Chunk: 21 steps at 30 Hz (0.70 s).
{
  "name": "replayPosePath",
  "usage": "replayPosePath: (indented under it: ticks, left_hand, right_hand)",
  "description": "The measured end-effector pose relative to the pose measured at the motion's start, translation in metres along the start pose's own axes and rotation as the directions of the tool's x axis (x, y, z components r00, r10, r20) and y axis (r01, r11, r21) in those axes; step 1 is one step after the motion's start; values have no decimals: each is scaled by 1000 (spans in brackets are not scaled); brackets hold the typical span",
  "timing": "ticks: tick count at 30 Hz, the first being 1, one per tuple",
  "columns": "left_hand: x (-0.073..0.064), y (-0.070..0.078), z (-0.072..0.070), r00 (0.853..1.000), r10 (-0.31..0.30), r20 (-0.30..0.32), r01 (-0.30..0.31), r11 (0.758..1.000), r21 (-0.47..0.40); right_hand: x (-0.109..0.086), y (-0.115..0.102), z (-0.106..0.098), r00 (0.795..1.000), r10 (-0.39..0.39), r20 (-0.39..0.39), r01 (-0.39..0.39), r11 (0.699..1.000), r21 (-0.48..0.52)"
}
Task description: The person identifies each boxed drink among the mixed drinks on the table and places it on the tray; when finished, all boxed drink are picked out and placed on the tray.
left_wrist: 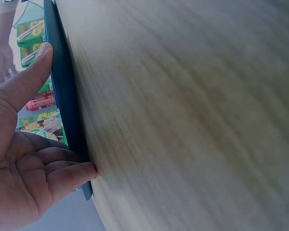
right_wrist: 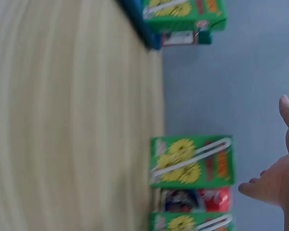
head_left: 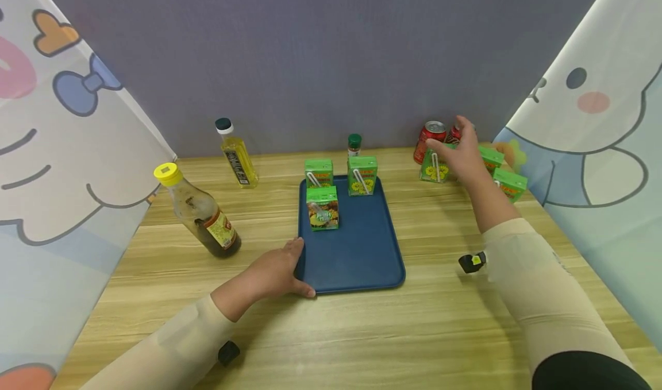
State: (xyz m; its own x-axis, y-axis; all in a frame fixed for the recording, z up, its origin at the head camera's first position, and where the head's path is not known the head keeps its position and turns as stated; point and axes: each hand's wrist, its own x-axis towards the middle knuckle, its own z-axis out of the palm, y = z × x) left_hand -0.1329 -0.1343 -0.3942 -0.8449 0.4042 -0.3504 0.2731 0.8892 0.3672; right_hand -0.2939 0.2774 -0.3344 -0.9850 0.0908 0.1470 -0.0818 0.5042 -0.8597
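Observation:
In the head view my left hand [head_left: 276, 269] lies at the near left corner of a dark blue tray [head_left: 357, 258], fairly straight fingers and thumb touching its rim. The left wrist view shows the thumb [left_wrist: 31, 74] against the rim too. Three green drink cartons stand on the tray: one back left [head_left: 318, 172], one back right [head_left: 362, 177], one in front [head_left: 323, 209]. My right hand [head_left: 462, 151], thumb and fingers spread, hovers over a green carton with a straw [head_left: 434, 169]. In the right wrist view a gap separates the hand [right_wrist: 274, 173] from that carton [right_wrist: 192, 163].
Right of the hovering hand stand more cartons [head_left: 509, 184]. Red cans [head_left: 423, 149] stand behind. A green-capped jar [head_left: 354, 143] stands behind the tray. To the left are an oil bottle [head_left: 239, 160] and a yellow-capped sauce bottle [head_left: 207, 217]. Walls enclose the table.

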Motion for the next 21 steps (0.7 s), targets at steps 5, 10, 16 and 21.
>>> replayPosePath:
  ticks: [5,10,16,21]
  left_hand:
    - [0,-1,0,1000,1,6,-1,1000,10]
    - [0,-1,0,1000,1,6,-1,1000,5]
    - [1,-1,0,1000,0,4,0,1000,8]
    - [1,-1,0,1000,0,2,0,1000,13]
  right_hand:
    - [6,27,0,997,73,17,-73,997,37]
    - [10,51,3,989,138,46,-140,989,54]
    - [12,69,5,981,180,74,-178,984,-26]
    - [12,74,8,991,130,-20,-131,989,-62]
